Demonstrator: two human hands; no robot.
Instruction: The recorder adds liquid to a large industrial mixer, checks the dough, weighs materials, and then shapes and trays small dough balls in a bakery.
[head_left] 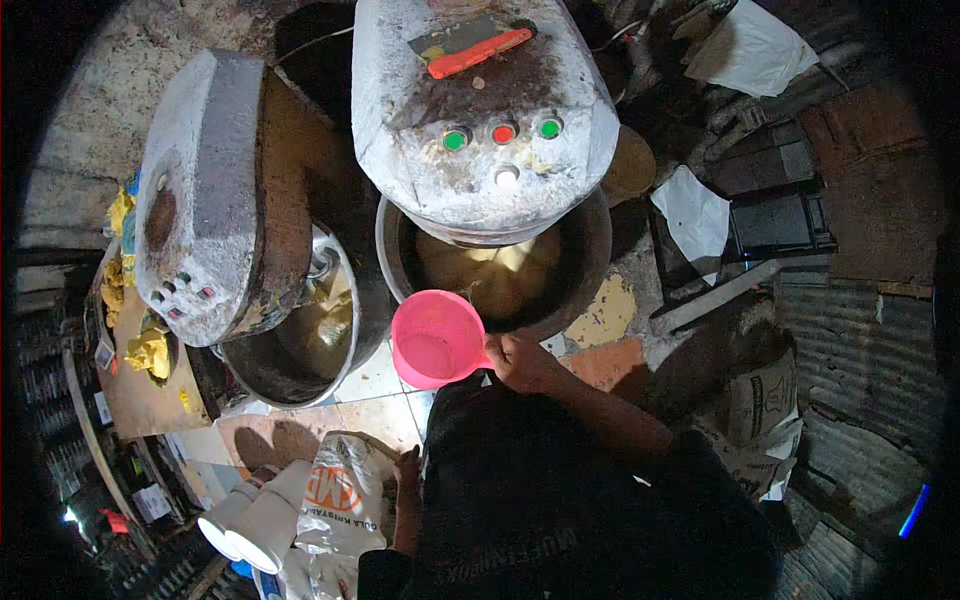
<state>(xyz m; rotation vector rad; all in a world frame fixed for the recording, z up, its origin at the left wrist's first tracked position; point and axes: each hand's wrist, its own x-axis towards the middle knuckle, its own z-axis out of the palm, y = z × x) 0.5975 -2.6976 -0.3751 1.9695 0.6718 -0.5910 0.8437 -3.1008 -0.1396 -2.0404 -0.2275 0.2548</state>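
My right hand [525, 364] is closed round the handle of a pink plastic dipper [438, 340]. The dipper is held up in front of the near rim of a large mixing bowl [598, 262], and its pink bottom shows from above. Pale dough [480, 275] lies in that bowl, under the head of a big whitish mixer [480, 190] with green and red buttons. Low beside my body, my left hand [407, 468] is next to a white plastic sack [343, 490] with orange print. Its fingers are too small and dim to read.
A second mixer [205, 200] stands at the left over a metal bowl [352, 362] with pale contents. White tubs [265, 530] sit at the lower left. An orange-handled scraper [480, 52] lies on the big mixer. Brown paper sacks [762, 405] lean by the corrugated wall [850, 350].
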